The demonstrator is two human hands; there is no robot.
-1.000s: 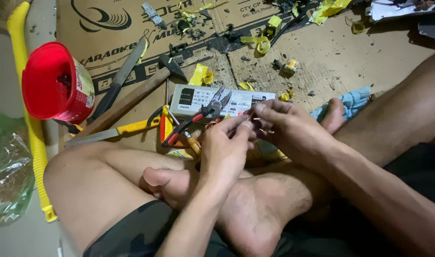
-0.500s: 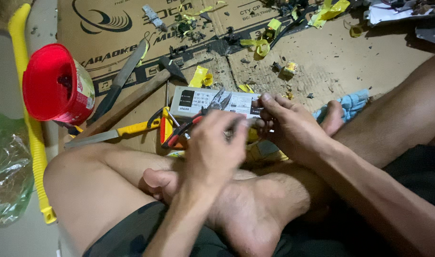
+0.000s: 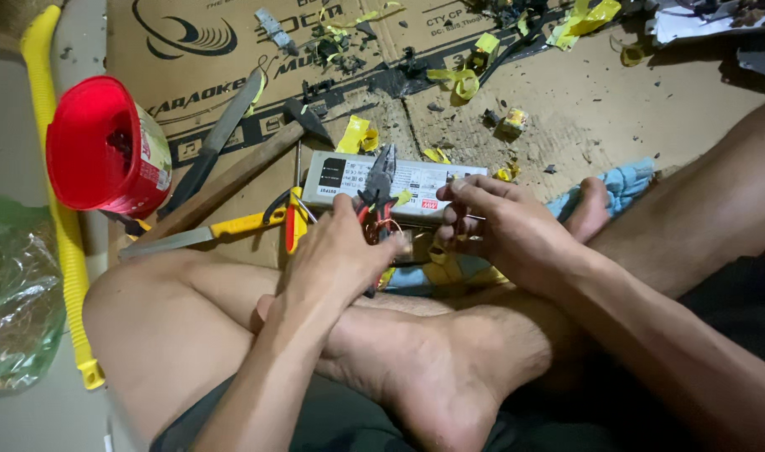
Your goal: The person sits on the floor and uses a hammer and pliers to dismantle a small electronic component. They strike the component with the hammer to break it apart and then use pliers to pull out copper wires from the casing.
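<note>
I sit cross-legged on a sheet of cardboard (image 3: pixel 650 109). My left hand (image 3: pixel 340 251) grips the red handles of a pair of pliers (image 3: pixel 381 177), whose jaws point away from me over a flat silver metal box (image 3: pixel 340 176) with a printed label. My right hand (image 3: pixel 504 230) is just right of the pliers. Its fingertips pinch a small piece with a thin wire against the box's near edge; the piece is mostly hidden by the fingers. A small coppery part shows between the two hands.
A red plastic tub (image 3: pixel 106 146) and a yellow corrugated hose (image 3: pixel 60 218) lie at the left, beside a clear plastic bag (image 3: pixel 14 293). A hammer (image 3: pixel 257 159), a dark blade (image 3: pixel 219 138) and a yellow-handled knife (image 3: pixel 211 230) lie near the box. Yellow tape scraps (image 3: pixel 462 79) and a blue cloth (image 3: pixel 625 184) lie around.
The pliers have swung from pointing right, toward my right fingertips, to pointing away over the box. My left hand closed over the handles and my right hand stayed at the box.
</note>
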